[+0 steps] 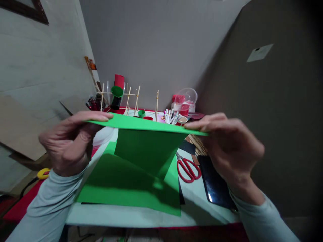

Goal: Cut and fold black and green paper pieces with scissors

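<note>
Raised above the table, a folded green sheet [151, 125] spans between my two hands. Its near flap shows nearly edge-on, and a darker green panel hangs below it. My left hand [73, 141] pinches the left end, fingers on top and thumb underneath. At the right end, my right hand [230, 148] closes on the sheet with its fingers on top; its thumb is hidden. Beneath them a larger green sheet [126, 191] lies flat, partly in shadow. Whether the hanging panel touches it I cannot tell.
Red-handled scissors [188, 169] and a black phone [214, 183] lie right of the sheets on the white tabletop [141, 215]. Behind stand a wooden stick frame [137, 97], white markers [171, 116] and a paper cup [182, 120]. A yellow tape measure [43, 173] is at left.
</note>
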`<state>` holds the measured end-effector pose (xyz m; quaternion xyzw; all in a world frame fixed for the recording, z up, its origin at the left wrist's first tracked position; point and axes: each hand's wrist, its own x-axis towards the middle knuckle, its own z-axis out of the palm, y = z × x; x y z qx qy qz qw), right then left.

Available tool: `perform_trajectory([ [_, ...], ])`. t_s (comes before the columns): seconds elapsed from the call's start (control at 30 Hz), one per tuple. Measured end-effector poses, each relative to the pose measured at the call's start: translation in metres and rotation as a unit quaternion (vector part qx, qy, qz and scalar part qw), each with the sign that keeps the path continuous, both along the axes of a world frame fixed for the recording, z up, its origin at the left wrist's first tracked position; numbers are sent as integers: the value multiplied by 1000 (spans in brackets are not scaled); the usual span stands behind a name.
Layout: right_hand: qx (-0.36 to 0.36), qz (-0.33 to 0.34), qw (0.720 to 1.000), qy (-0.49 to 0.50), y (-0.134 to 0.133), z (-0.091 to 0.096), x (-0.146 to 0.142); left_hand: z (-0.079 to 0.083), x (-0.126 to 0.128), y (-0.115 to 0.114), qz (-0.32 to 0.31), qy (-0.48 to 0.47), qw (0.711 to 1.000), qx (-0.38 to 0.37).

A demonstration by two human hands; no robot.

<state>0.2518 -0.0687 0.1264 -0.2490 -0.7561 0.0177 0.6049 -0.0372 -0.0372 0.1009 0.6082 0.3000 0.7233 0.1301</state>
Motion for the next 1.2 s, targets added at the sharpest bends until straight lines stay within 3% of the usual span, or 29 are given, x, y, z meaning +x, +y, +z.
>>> perform_trajectory([
  [0.17,4,-61,979,-192,-36,-61,3,-54,-30,-27,-62,88,994,-9],
  [0.3,2,-96,966,-240,-38,-79,1,-67,-30,-30,-62,99,991,-65],
  [0.4,-5,-148,964,-221,-13,-71,0,-56,-17,-8,-28,58,994,-92],
  [0.53,38,-207,971,-112,20,-40,1,-25,3,26,-33,16,999,-20],
  [0.63,104,-186,975,-59,16,-19,1,-1,9,28,-53,10,997,50],
  [0.73,169,-156,968,-100,-10,-16,1,7,2,9,-32,12,996,80],
  [0.83,142,-126,967,-170,-38,-42,4,-15,-16,-16,-60,35,996,56],
  [1.03,-48,-11,968,-245,-75,-124,0,-96,-49,-60,-102,235,959,-119],
  [1.1,-112,-1,957,-267,-83,-135,-4,-109,-52,-68,-91,264,947,-159],
  [1.2,-164,-8,944,-286,-88,-139,-9,-117,-52,-75,-78,276,939,-189],
])
